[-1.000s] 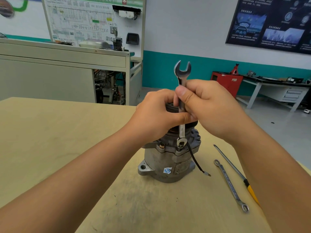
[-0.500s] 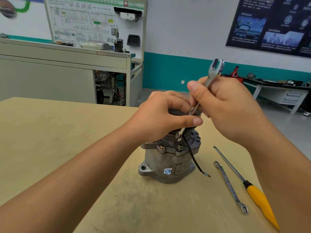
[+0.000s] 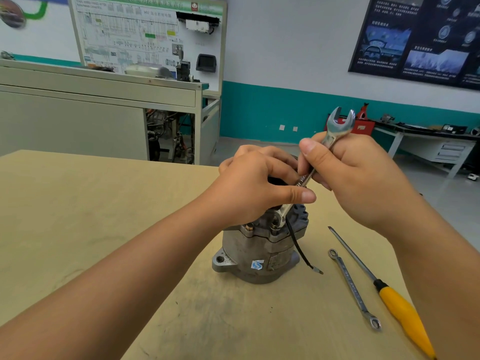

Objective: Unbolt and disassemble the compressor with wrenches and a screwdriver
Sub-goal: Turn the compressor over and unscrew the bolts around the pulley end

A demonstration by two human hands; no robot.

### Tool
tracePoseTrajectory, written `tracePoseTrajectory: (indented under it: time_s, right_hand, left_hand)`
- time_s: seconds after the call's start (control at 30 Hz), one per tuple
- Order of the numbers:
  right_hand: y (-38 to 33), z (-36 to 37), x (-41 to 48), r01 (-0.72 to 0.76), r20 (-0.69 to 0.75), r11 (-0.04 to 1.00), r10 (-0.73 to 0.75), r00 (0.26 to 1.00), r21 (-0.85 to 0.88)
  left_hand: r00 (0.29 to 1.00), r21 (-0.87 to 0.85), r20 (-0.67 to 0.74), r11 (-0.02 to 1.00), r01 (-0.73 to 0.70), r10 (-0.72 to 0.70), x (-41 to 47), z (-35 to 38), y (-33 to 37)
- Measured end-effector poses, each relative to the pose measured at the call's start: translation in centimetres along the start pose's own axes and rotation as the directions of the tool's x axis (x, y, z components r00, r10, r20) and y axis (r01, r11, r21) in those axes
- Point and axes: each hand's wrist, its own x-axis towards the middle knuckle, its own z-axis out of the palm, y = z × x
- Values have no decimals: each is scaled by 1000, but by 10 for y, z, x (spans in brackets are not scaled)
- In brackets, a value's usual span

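Note:
A grey metal compressor (image 3: 259, 252) stands upright on the wooden table (image 3: 78, 216), with a black wire hanging from its right side. My left hand (image 3: 259, 183) grips the compressor's top, hiding the pulley. My right hand (image 3: 350, 178) holds a silver combination wrench (image 3: 337, 126) tilted to the right, open jaw up. The wrench's lower ring end sits on a bolt (image 3: 275, 224) on the compressor's upper flange. A second bolt (image 3: 249, 226) shows to its left.
To the right of the compressor a second, slimmer wrench (image 3: 353, 287) and a yellow-handled screwdriver (image 3: 400, 310) lie on the table. A grey cabinet with a training board (image 3: 104, 105) stands behind the table. A workbench (image 3: 428, 141) stands at the far right.
The wrench has swung from upright to leaning right with my right hand. My left hand has stayed on top of the compressor.

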Motion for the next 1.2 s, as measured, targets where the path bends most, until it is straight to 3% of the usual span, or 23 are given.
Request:
tracePoseTrajectory:
  time_s: [0.5, 0.63, 0.7, 0.93, 1.2]
  right_hand:
    - [1, 0, -2, 48, -38, 999, -49, 998, -11]
    - [12, -11, -5, 41, -200, 988, -10, 980, 151]
    - [18, -17, -6, 38, -260, 976, 20, 965, 216]
    - [22, -11, -5, 22, -277, 972, 44, 960, 232]
    - [21, -9, -13, 0, -229, 981, 44, 972, 192]
  left_hand:
    - [998, 59, -54, 998, -13, 16, -3, 0, 0]
    - [945, 206, -319, 979, -5, 72, -23, 4, -14]
    - [924, 309, -372, 951, 31, 91, -37, 8, -21]
    - [991, 514, -120, 850, 114, -60, -45, 32, -28]
    - [985, 483, -162, 866, 125, -52, -41, 35, -30]
